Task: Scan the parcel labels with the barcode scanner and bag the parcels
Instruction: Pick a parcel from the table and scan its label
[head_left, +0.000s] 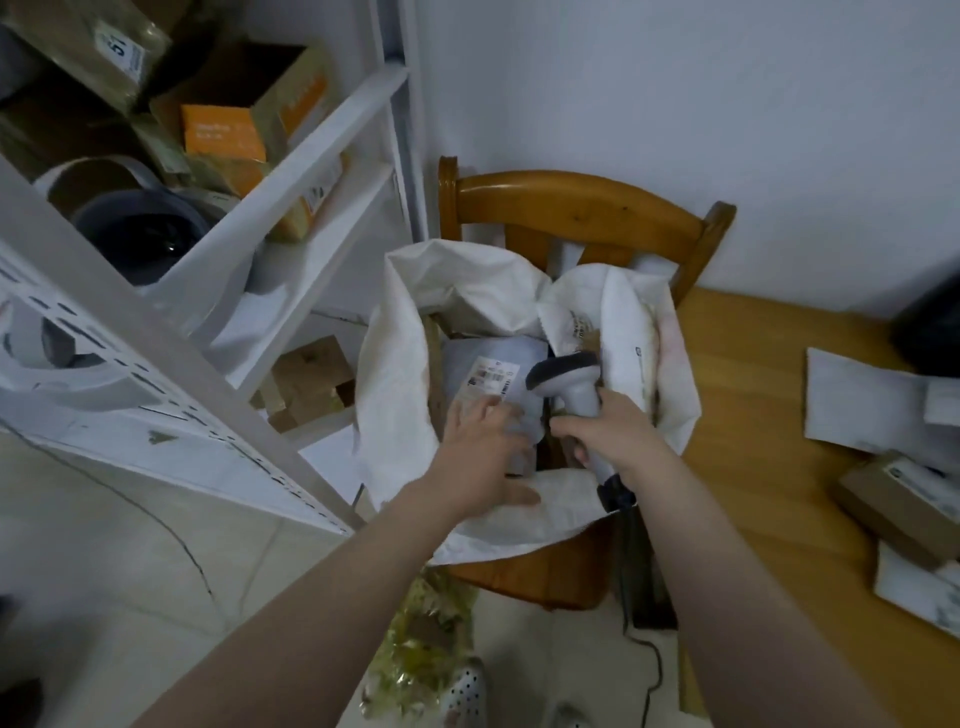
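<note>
Right hand has its fingers wrapped tight round the handle of the barcode scanner, whose head points toward the label on the grey parcel. That parcel lies inside the open white sack, up on the wooden chair. Left hand is in the sack too, fingers spread flat on the parcel. A cardboard box sits on the table to the right.

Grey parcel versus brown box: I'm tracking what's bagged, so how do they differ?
The grey parcel is a soft mailer; the brown box is stiff cardboard. The grey parcel lies inside the white sack; the brown box sits on the table. The left hand touches the grey parcel; no hand touches the brown box. Both carry white labels.
</note>
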